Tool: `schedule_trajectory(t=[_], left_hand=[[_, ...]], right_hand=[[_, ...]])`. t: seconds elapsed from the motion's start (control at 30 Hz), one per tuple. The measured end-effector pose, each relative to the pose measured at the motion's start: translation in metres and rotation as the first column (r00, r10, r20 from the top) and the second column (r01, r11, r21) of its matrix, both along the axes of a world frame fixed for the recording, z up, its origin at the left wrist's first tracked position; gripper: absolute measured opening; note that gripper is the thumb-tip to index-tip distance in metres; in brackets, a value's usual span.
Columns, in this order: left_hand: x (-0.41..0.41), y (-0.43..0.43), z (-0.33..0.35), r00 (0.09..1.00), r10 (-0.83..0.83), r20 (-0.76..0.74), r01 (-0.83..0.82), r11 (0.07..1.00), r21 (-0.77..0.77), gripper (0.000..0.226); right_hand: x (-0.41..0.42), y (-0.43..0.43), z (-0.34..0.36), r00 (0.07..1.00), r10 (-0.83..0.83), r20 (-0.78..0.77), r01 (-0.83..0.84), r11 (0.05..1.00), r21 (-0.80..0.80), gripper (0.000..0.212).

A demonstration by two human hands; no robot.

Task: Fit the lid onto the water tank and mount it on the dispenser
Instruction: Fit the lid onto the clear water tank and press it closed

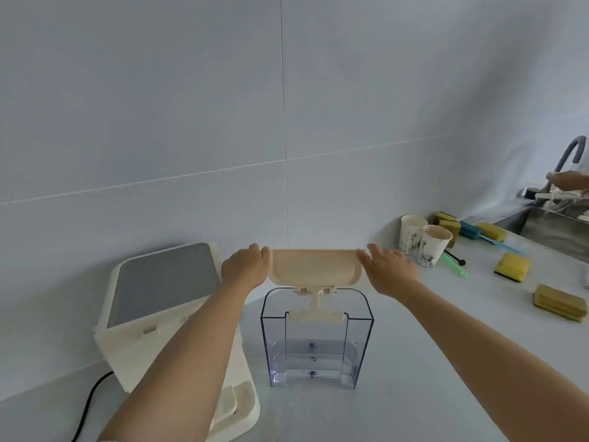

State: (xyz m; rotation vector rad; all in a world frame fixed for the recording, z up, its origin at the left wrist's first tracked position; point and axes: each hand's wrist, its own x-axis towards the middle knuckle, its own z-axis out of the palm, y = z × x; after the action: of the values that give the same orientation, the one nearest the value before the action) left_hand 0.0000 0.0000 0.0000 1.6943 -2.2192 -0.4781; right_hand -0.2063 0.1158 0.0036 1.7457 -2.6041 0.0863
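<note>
A clear plastic water tank [317, 355] stands upright on the pale counter, open at the top. Above its far rim I hold the cream lid [314, 266] tilted up, its underside facing me. A cream stem with a crossbar [316, 315] hangs from the lid down into the tank's mouth. My left hand [245, 267] grips the lid's left end and my right hand [390, 269] grips its right end. The cream dispenser [165, 314] with a grey top panel stands to the left of the tank, partly behind my left forearm.
A black cable [90, 400] runs from the dispenser toward the front left. Two paper cups [424, 242] stand at the back right, with several yellow sponges [513, 266] and a blue brush beyond them. A sink and tap [564, 199] lie at the far right, where another person's hand shows.
</note>
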Motion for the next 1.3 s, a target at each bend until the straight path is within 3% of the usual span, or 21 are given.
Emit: schedule_trajectory(t=[0.17,0.3,0.37,0.5,0.63,1.03,1.3], left_hand=[[-0.007,-0.013,-0.006,0.997,0.002,0.073,-0.004,1.0,0.02,0.054],[-0.014,-0.019,-0.011,0.993,-0.01,0.121,0.014,1.0,-0.027,0.048],[-0.016,-0.021,-0.012,0.995,-0.006,0.103,0.009,1.0,-0.022,0.05],[-0.016,-0.022,-0.014,1.0,-0.001,0.029,0.001,1.0,-0.014,0.049],[-0.012,-0.018,-0.01,0.999,0.024,-0.043,-0.024,1.0,0.0,0.046],[0.012,0.019,-0.003,1.0,-0.017,0.002,0.017,0.997,-0.076,0.04],[0.021,0.047,-0.019,0.966,-0.06,0.251,0.132,0.951,-0.281,0.046]], right_hand=[[-0.008,-0.016,-0.01,0.95,-0.102,0.295,0.118,0.992,-0.035,0.041],[-0.008,-0.023,-0.012,0.92,-0.112,0.376,0.158,0.983,-0.094,0.032],[-0.007,-0.026,-0.012,0.902,-0.119,0.416,0.181,0.977,-0.111,0.029],[-0.009,-0.03,-0.015,0.835,-0.124,0.537,0.253,0.952,-0.173,0.046],[-0.008,-0.03,-0.014,0.778,-0.071,0.625,0.286,0.925,-0.251,0.041],[0.011,0.006,-0.018,0.892,0.007,0.451,0.181,0.91,-0.372,0.039],[0.023,0.044,-0.031,0.973,0.061,0.221,0.02,0.938,-0.346,0.036]])
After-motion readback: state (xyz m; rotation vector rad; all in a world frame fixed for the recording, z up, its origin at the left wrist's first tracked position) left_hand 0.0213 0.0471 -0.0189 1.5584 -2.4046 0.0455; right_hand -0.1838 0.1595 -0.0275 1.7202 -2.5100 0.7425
